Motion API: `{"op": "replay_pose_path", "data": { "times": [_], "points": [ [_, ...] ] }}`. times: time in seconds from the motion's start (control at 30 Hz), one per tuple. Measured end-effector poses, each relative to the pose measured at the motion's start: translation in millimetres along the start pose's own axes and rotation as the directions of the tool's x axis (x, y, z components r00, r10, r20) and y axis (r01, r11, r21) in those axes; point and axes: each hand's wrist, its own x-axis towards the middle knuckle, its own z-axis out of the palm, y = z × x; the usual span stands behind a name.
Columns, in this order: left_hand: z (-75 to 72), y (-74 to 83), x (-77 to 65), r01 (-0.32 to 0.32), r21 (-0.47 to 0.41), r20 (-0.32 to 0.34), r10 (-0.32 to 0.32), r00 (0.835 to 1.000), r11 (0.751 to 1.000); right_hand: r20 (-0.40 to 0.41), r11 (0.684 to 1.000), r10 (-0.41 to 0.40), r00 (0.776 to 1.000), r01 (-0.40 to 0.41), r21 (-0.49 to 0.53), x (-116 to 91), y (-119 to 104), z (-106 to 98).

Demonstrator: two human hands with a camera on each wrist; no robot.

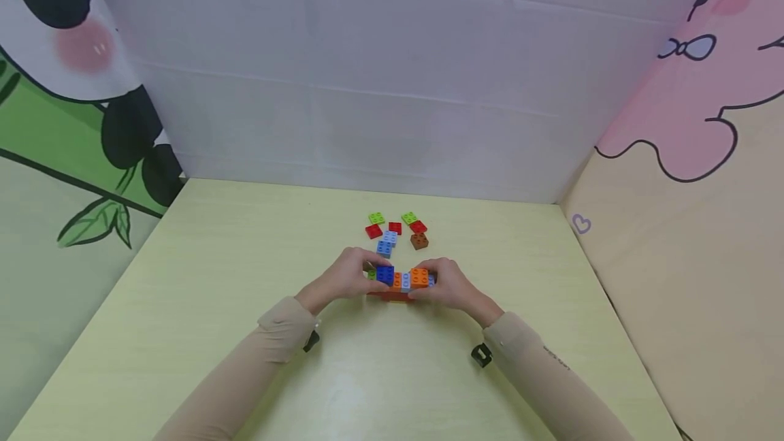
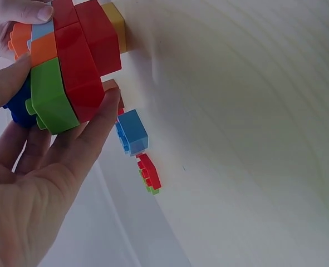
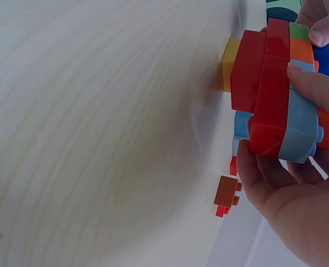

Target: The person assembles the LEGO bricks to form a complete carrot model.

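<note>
A built stack of toy bricks [image 3: 273,105] stands in the middle of the table, with a yellow brick [image 3: 229,64] at its bottom and red bricks above that. Over the red layer runs a row of green, orange and light blue bricks. A dark blue brick [image 1: 385,274] tops the left part, an orange brick [image 1: 419,278] the right. My left hand [image 1: 346,274] grips the stack's left end, thumb on the near side and fingers around the far side. At the right end, my right hand [image 1: 452,284] holds it the same way. Fingers partly hide both ends.
Beyond the stack lie loose bricks: two blue bricks [image 1: 384,248], a brown brick [image 1: 419,241], several red bricks [image 1: 373,231] and green bricks [image 1: 376,218]. A pale wooden table [image 1: 245,243] carries everything. A white wall covering [image 1: 392,135] rises behind it.
</note>
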Motion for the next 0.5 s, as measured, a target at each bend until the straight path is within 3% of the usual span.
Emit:
{"op": "replay_pose_path", "data": {
  "times": [0.5],
  "points": [
    [2.1,5.2,-2.6,0.018,0.059,0.008,-0.019,1.0,0.998,-0.002,1.0,0.004,1.0,-0.004,0.02,-2.8,-4.2,-1.3]
  ]
}}
